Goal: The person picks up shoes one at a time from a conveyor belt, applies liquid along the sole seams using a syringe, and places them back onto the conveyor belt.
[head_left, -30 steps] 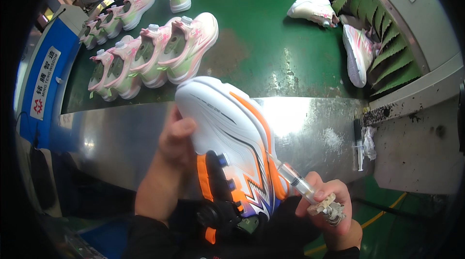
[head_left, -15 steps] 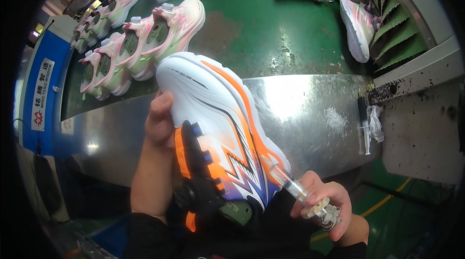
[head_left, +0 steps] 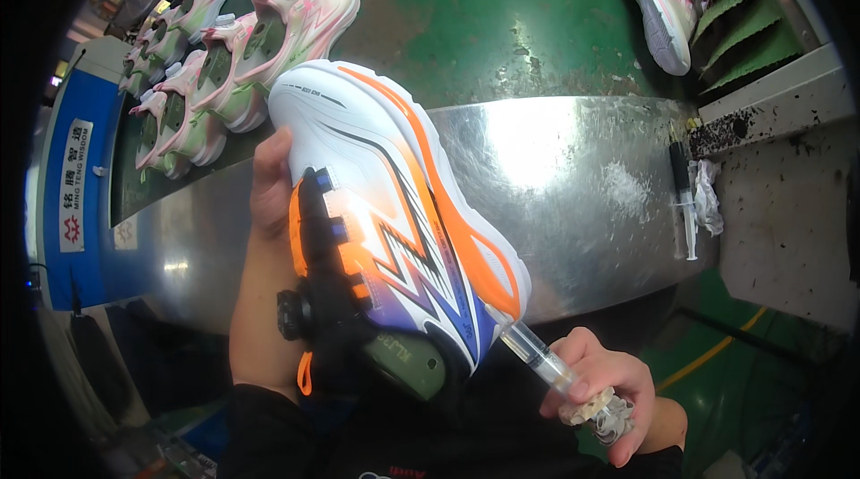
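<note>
A white running shoe (head_left: pixel 358 152) with orange, purple and black markings is tilted in front of me, toe up and away. My left hand (head_left: pixel 271 179) grips it along its left side near the toe; most of those fingers are hidden behind it. A dark green shoe last (head_left: pixel 414 370) fills its opening, and an orange loop (head_left: pixel 305 373) hangs below. My right hand (head_left: pixel 614 376) is closed around a clear syringe (head_left: pixel 536 353). The syringe's tip is at the heel, by the seam between upper and sole. Crumpled whitish material (head_left: pixel 612 421) is wrapped around its plunger end.
Pink and green shoes (head_left: pixel 305 26) stand in rows at the far left on a green surface. Another shoe (head_left: pixel 661 17) lies near green strip curtains (head_left: pixel 748 40). The metal ledge (head_left: pixel 573 237) bears white residue (head_left: pixel 625 190), a second syringe (head_left: pixel 686 210) and crumpled paper (head_left: pixel 709 197).
The shoe has shifted up and left in the picture, and the background has moved upward too. The syringe tip has gone from the orange sole side to the seam lower on the heel.
</note>
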`<act>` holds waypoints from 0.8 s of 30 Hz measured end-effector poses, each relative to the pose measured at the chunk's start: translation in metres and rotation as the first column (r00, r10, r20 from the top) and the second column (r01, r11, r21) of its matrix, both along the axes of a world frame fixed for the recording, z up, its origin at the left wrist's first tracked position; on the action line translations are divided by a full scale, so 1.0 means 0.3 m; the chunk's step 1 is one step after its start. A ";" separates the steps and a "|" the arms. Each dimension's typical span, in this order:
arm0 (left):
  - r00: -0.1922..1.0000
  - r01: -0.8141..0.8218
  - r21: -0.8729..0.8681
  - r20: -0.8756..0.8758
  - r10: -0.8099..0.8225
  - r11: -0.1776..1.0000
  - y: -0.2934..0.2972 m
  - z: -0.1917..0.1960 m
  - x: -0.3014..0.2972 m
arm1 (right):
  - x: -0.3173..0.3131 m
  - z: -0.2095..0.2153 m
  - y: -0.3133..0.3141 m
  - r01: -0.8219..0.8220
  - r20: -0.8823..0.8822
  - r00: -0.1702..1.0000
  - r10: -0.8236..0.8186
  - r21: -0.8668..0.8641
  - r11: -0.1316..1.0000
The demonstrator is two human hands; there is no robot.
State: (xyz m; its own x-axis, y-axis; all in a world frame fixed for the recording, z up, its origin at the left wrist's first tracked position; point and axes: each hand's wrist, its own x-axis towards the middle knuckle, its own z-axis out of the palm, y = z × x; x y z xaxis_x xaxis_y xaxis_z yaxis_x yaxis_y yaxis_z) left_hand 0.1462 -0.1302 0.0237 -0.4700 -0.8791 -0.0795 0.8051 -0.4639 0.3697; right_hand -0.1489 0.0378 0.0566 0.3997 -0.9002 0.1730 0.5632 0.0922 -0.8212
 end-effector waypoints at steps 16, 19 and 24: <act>0.952 -0.121 0.068 0.289 0.097 0.990 -0.006 -0.015 0.004 | -0.009 -0.057 0.065 0.058 0.010 0.998 -0.058 -0.022 0.998; 0.932 -0.196 0.084 0.326 0.159 0.977 0.004 -0.017 0.021 | -0.002 -0.065 0.067 0.047 0.009 0.999 -0.047 -0.035 0.998; 0.904 -0.219 0.088 0.392 0.169 0.972 0.016 0.013 -0.009 | -0.038 -0.107 0.084 0.051 -0.030 0.998 -0.053 -0.071 0.996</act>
State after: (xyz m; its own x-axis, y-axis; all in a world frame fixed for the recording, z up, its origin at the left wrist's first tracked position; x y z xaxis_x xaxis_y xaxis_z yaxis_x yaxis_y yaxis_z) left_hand 0.1435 -0.1253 0.0275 -0.2031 -0.9204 -0.3341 0.6948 -0.3759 0.6132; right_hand -0.1603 0.0630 0.0246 0.3588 -0.9061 0.2242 0.5391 0.0050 -0.8422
